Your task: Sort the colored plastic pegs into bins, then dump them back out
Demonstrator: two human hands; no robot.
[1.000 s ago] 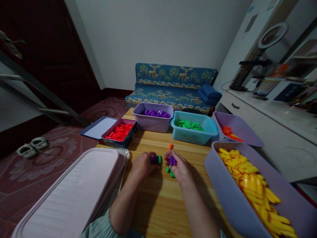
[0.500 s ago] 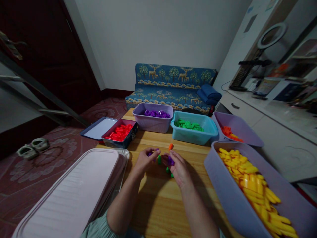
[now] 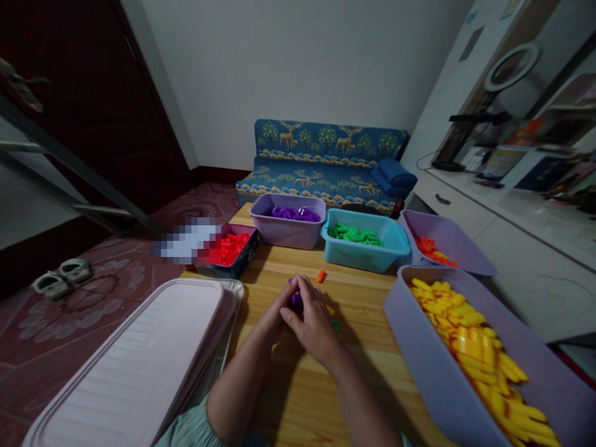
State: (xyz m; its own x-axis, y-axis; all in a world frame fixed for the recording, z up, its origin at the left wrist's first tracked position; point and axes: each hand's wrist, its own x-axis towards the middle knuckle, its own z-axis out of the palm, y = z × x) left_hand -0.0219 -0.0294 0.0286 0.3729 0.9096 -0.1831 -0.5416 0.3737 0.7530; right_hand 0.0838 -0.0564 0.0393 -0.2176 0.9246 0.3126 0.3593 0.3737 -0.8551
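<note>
Over the middle of the wooden table, my left hand [image 3: 275,315] and my right hand [image 3: 311,324] meet with fingertips together. Small purple plastic pieces [image 3: 296,302] show between them, closed in by the fingers of both hands; their exact shape is mostly hidden. Just beyond the fingertips lies an orange plastic piece [image 3: 321,276]. Beside my right hand, a yellow piece [image 3: 330,310] and a green piece [image 3: 336,325] lie on the table, partly covered by the hand.
Around the table stand a purple-filled tub [image 3: 287,233], a turquoise tub [image 3: 356,256] of green pieces, a lilac tub [image 3: 460,245] with orange ones, and a large lilac tub [image 3: 419,347] of yellow ones. A tin [image 3: 233,268] holds red pieces. Pale lids [image 3: 135,354] lie left.
My hands, apart before with purple pieces in each, have come together. My right hand moved left, and the yellow piece now shows beside it.
</note>
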